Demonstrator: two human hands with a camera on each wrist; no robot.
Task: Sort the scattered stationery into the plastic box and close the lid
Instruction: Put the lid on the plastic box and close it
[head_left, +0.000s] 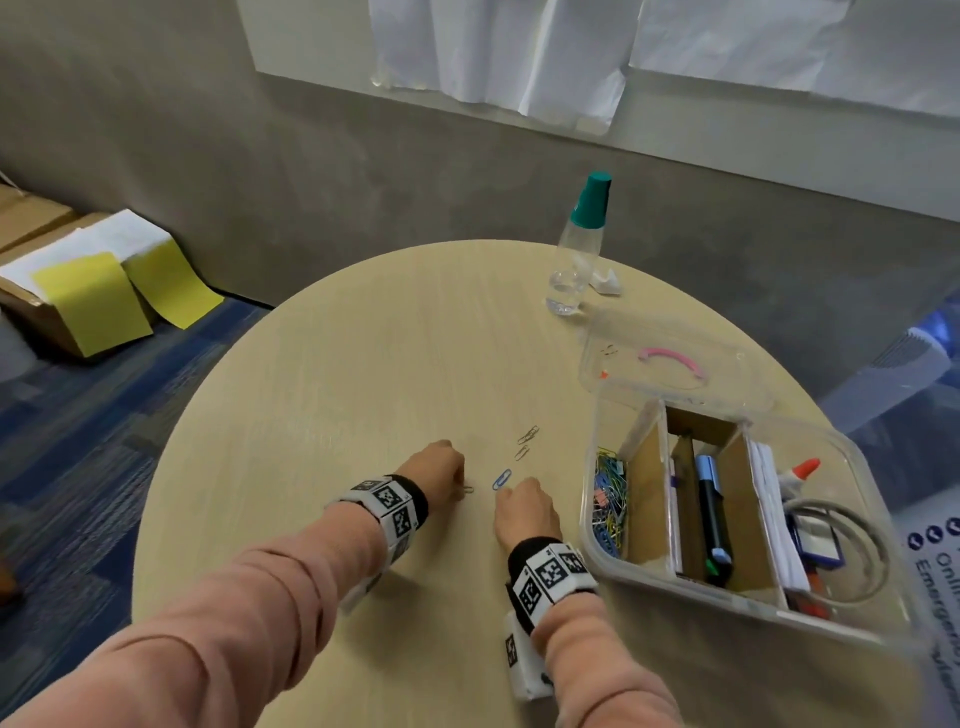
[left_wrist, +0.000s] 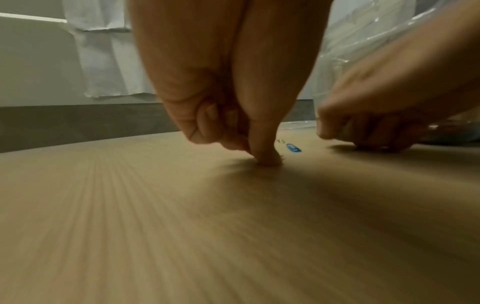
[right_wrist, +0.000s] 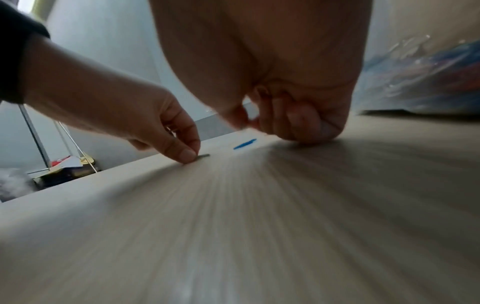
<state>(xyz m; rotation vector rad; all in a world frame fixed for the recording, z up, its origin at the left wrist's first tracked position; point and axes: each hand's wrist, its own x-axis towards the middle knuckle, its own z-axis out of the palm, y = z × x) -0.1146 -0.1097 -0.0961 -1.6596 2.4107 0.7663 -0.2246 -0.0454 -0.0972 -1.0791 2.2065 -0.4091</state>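
Observation:
My left hand (head_left: 461, 490) pinches a small silver paper clip (head_left: 469, 489) lying flat on the round table; the same clip (right_wrist: 204, 155) pokes out from under the fingertips in the right wrist view. My right hand (head_left: 512, 488) rests on curled fingers just right of a blue paper clip (head_left: 501, 479), with nothing visible in it. Two or three silver clips (head_left: 525, 441) lie a little farther back. The clear plastic box (head_left: 613, 558) stands at the right, its lid (head_left: 675, 364) swung open behind it.
Cardboard dividers split the box; coloured clips (head_left: 610, 499), a marker (head_left: 711, 514), a glue bottle and a cable lie inside. A clear bottle with a green cap (head_left: 576, 249) stands at the far edge of the table (head_left: 337, 374).

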